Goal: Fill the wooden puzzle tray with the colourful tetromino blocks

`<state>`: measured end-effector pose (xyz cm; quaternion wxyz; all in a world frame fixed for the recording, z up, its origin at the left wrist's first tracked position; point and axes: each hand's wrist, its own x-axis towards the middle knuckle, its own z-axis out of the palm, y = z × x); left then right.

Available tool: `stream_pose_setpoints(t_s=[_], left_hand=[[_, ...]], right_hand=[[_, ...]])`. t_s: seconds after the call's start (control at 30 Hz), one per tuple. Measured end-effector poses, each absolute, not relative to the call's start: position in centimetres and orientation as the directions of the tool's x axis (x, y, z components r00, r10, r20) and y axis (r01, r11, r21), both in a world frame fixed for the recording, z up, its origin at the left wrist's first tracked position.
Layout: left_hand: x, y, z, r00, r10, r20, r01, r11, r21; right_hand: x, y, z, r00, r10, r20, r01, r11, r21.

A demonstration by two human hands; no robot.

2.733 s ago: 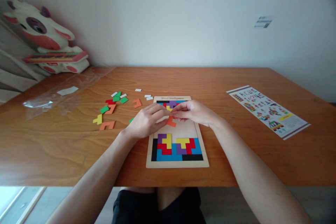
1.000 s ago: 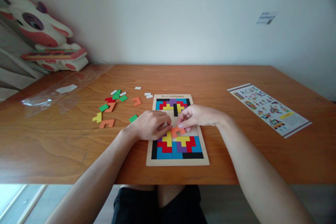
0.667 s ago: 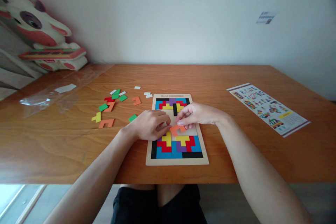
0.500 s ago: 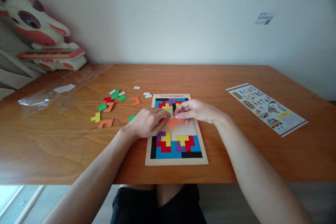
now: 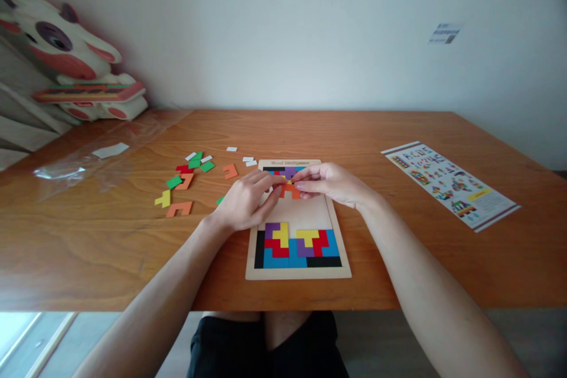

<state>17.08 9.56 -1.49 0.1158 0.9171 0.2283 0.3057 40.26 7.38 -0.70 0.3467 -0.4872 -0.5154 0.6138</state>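
Observation:
A wooden puzzle board (image 5: pixel 298 273) lies on the table, with coloured pieces fitted at its near and far ends and bare wood across its middle. Over the upper part of the board, an orange piece (image 5: pixel 290 191) is pinched between both hands. My left hand (image 5: pixel 250 197) grips its left side with thumb and fingers closed. The piece's right side is held between the thumb and fingers of my right hand (image 5: pixel 330 184). Both hands partly hide the far rows of pieces.
Loose green, red, yellow, orange (image 5: pixel 179 209) and white pieces lie left of the board. A plastic bag (image 5: pixel 71 172) and a cow toy (image 5: pixel 93 94) are farther left. A printed sheet (image 5: pixel 449 185) lies right.
Both hands have moved slightly away from me, up the board, and the orange piece has shifted with them toward the far rows.

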Motion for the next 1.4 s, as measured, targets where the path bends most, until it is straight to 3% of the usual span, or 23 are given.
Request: stream_pose_setpoints(t_s=[0.13,0.33,0.5,0.83,1.07,1.23,1.4], left_hand=[[17.0,9.9,-1.7,0.653,0.530,0.541,0.415,-0.848,0.329],[16.5,10.6,-2.1,0.516,0.673,0.529,0.619,-0.720,0.312],[16.4,10.8,-2.3,0.507,0.695,0.509,0.652,-0.696,0.301],[16.5,10.7,-2.4,0.553,0.682,0.478,0.615,-0.721,0.318],[16.6,10.8,-2.4,0.565,0.673,0.477,0.603,-0.732,0.318],[16.8,10.5,-2.8,0.547,0.667,0.507,0.566,-0.740,0.363],[17.0,10.4,-3.2,0.528,0.649,0.547,0.552,-0.753,0.359]], right_hand=[[40.6,7.6,-0.6,-0.223,0.954,-0.201,0.080,-0.187,-0.979],[41.9,8.9,-1.6,0.157,0.987,-0.031,-0.150,-0.007,-0.989],[42.4,9.5,-2.3,0.226,0.974,-0.028,-0.221,0.023,-0.975],[41.1,9.0,-2.2,0.123,0.992,-0.021,-0.229,0.007,-0.973],[41.1,9.1,-2.6,0.189,0.981,-0.041,-0.213,0.000,-0.977],[39.8,8.5,-2.6,0.056,0.998,-0.026,-0.092,-0.021,-0.996],[38.4,7.9,-2.8,-0.110,0.994,0.028,0.133,0.043,-0.990]])
